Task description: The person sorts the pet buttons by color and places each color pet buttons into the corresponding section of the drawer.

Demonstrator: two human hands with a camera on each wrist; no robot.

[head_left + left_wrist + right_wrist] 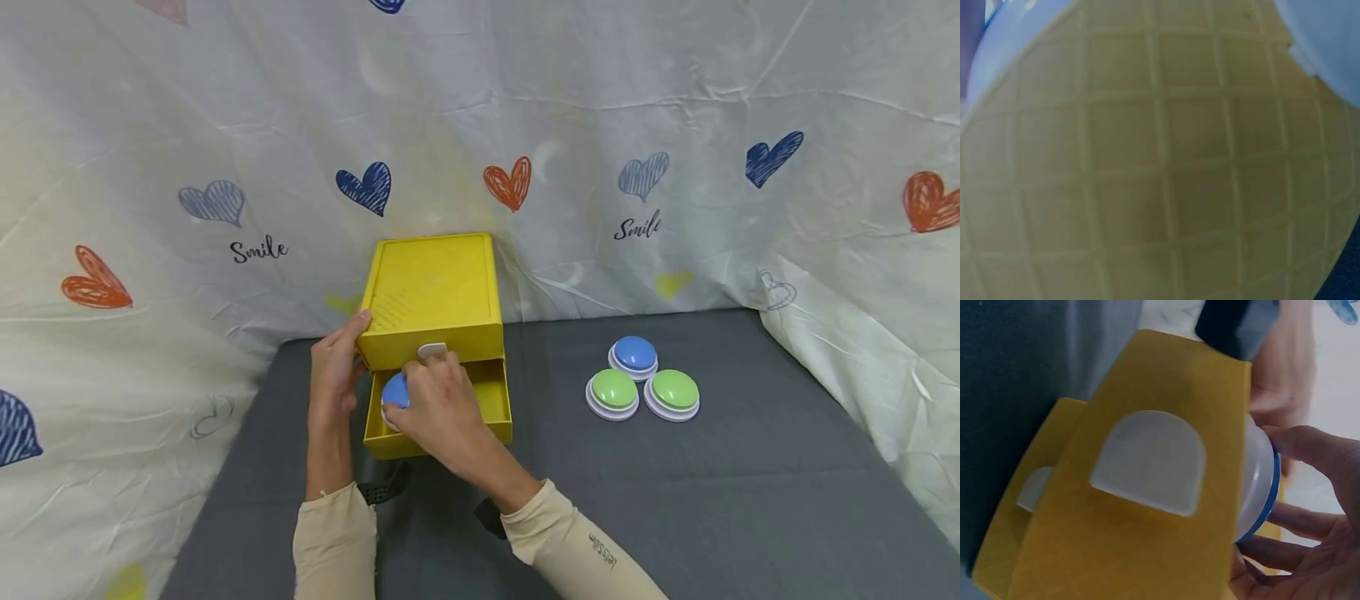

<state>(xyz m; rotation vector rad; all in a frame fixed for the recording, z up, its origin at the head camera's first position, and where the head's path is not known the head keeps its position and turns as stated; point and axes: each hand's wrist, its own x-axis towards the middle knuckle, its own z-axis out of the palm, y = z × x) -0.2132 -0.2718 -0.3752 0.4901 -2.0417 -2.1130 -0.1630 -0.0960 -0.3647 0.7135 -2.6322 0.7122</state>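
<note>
The right hand point(442, 404) pinches a blue button point(395, 390) between thumb and fingers. The button is at the left part of the pulled-out bottom drawer point(492, 400) of a yellow box point(431, 283). I can't tell if it touches the drawer floor. The left hand point(333, 367) rests on the box's left side, and its fingers look mostly straight.

The button could get stuck or tip over, because the top drawer hangs over the back of the bottom one and the gap is small. The knuckles are close to the white handle point(432, 350), so they might bump it. If the right hand pushes down hard on the drawer, the box could tilt forward. If the left hand lets go, the box might slide.

The desk point(600, 492) has a dark gray top. The box is near its far left corner. Close to the far edge, nearer the far right corner, sit a second blue button point(635, 353) and two green buttons point(614, 390). Behind the desk hangs a wrinkly white sheet point(570, 50) with hearts and the word "Smile".
</note>
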